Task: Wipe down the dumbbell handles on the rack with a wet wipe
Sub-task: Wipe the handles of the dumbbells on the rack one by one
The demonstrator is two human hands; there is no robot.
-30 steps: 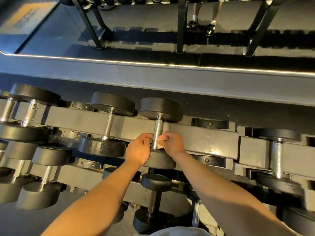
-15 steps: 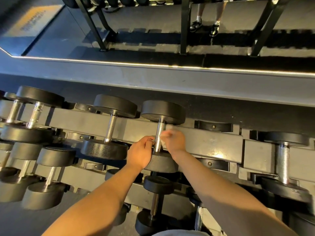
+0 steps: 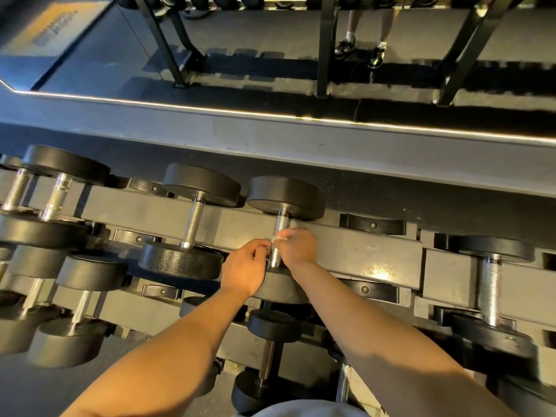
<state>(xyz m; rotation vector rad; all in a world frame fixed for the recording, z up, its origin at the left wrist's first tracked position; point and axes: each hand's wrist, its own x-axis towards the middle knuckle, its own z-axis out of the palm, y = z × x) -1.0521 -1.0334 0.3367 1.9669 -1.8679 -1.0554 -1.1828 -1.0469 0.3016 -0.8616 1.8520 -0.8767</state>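
A black dumbbell with a knurled steel handle lies across the top tier of the grey rack. My right hand pinches a small white wet wipe against the middle of that handle. My left hand curls beside the handle's near end, its fingertips at the bar just above the near weight head. Most of the wipe is hidden by my fingers.
More dumbbells fill the rack: one just left, several at far left, one at right, smaller ones on lower tiers. A mirror behind the rack reflects a person's legs and rack posts.
My right hand has slid the wipe a little along the handle, back toward the near end. My left hand has stayed at the near end.
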